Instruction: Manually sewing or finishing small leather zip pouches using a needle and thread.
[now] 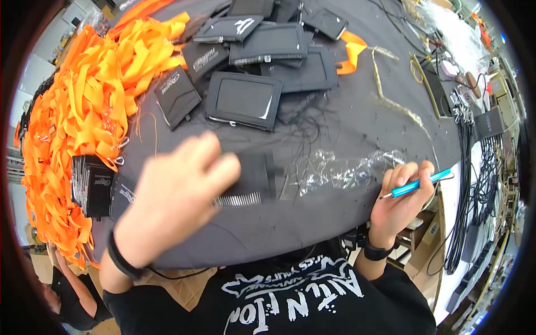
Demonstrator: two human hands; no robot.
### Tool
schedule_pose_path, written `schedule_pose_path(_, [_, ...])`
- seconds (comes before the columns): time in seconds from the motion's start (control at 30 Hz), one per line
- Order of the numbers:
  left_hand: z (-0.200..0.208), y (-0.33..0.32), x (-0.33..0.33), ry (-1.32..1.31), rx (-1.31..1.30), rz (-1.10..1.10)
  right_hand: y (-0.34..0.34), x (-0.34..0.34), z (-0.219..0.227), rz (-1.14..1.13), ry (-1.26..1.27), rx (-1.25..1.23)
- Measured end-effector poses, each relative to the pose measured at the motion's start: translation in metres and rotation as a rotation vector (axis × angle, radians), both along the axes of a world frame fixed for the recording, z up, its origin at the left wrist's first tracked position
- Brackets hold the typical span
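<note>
My left hand (181,192) is over the left edge of a black zip pouch (259,170) on the dark table. Its fingers are bent and smeared by motion, and I cannot make out whether they grip the pouch. A row of zip teeth (240,199) shows beside the fingers. On the right, my right hand (405,195) is closed round a blue pen-shaped tool (413,187) with a thin metal tip pointing left and a thin cord at its back end. Crumpled clear plastic (340,173) lies between the hands.
Black zip pouches (243,100) are heaped at the far middle. Orange straps (84,111) pile up along the left, beside a stack of black pouches (92,187). Cables (463,167) hang at the right edge. A person's arm (78,285) shows at lower left.
</note>
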State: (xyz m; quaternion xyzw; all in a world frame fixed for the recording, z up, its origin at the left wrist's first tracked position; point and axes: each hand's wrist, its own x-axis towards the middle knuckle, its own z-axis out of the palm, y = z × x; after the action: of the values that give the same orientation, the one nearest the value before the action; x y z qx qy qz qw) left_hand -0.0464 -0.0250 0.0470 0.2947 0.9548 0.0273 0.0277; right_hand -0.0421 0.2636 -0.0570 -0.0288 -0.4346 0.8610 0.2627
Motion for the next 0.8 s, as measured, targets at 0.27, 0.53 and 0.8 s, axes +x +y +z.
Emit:
schedule_pose_path(0.27, [-0.024, -0.004, 0.024, -0.192, 0.189, 0.005, -0.004, 0.004, 0.003, 0.038, 0.008, 0.115])
schedule_pose_path(0.53, [-0.033, 0.01, 0.018, -0.253, 0.334, -0.138, -0.043, 0.025, 0.016, 0.324, -0.051, -0.009])
schedule_pose_path(0.8, [-0.051, 0.014, 0.017, -0.125, 0.392, -0.258, -0.067, 0.023, 0.012, 0.477, -0.185, 0.023])
